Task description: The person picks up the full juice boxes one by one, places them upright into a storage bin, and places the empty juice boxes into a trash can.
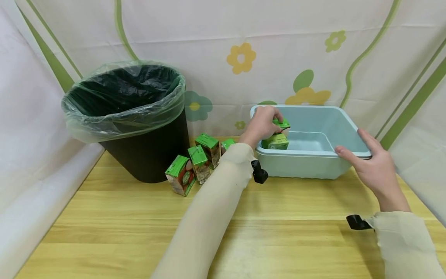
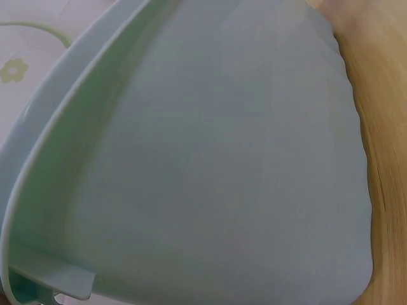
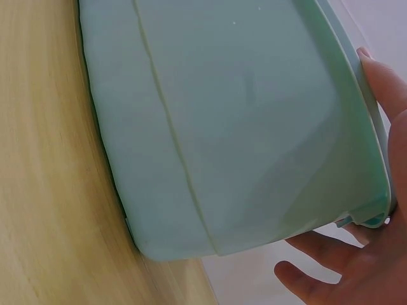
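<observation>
**Desk:** What does the head view show?

**Photographer:** A person in beige sleeves at a pale wooden table (image 1: 139, 232). The left hand (image 1: 261, 126) reaches over the near-left rim of a light blue rectangular plastic tub (image 1: 313, 164), its fingers curled around a small green-topped drink carton (image 1: 283, 124) held just above a second carton (image 1: 275, 142) that lies in the tub's near-left corner.

**Desk:** And the other hand?

**Photographer:** The right hand (image 1: 376, 166) rests on the tub's near-right rim, thumb along the edge, fingers fairly straight outside the wall. The right wrist view shows those fingers (image 3: 381, 82) against the tub's outer wall, relaxed rather than gripping.

**Desk:** What else is in the frame?

**Photographer:** Four more green-and-white cartons (image 1: 195, 162) stand clustered on the table, between the tub and a black round bin lined with a clear plastic bag (image 1: 132, 116). A floral cloth hangs behind.

**Desk:** Any handling note?

**Photographer:** Judging from this, the carton is best lowered snugly beside the one already inside, the right hand steadying the tub so it does not slide, and let go only once it sits flat.
</observation>
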A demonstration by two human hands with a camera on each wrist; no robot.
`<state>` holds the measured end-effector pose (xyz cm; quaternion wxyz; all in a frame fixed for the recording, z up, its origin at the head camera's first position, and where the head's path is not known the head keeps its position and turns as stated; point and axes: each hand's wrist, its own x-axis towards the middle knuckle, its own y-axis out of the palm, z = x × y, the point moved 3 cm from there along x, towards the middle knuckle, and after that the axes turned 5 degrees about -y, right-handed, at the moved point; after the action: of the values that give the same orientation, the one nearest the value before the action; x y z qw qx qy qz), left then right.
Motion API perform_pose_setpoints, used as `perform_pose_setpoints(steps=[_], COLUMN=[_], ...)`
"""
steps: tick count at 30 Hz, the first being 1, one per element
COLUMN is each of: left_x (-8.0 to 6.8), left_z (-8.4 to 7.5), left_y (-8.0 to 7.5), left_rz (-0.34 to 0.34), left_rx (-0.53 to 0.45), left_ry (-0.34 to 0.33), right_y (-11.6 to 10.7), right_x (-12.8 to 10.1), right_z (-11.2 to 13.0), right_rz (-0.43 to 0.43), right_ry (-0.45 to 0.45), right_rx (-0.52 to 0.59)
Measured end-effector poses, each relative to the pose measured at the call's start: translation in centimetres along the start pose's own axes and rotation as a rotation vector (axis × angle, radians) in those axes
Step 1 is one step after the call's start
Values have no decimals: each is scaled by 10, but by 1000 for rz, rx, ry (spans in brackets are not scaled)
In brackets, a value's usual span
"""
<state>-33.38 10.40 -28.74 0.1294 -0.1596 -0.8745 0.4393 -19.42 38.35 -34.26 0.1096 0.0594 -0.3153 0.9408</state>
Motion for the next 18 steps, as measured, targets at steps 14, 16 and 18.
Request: perform_pose_setpoints(steps=[14,16,18], left_x=[-2,-3,-5], left_z=[8,8,8], left_y=[-4,-5,-6], left_rz=[-127,-126,-132], left_rx=[-284,-293,-317], left_ry=[-19,-17,-20], right_y=[1,1,1], right_x=[1,1,1], right_z=[-2,-2,-1], right_rz=[-4,-3,-4], right_ry=[4,5,5], right_rx=[4,5,2])
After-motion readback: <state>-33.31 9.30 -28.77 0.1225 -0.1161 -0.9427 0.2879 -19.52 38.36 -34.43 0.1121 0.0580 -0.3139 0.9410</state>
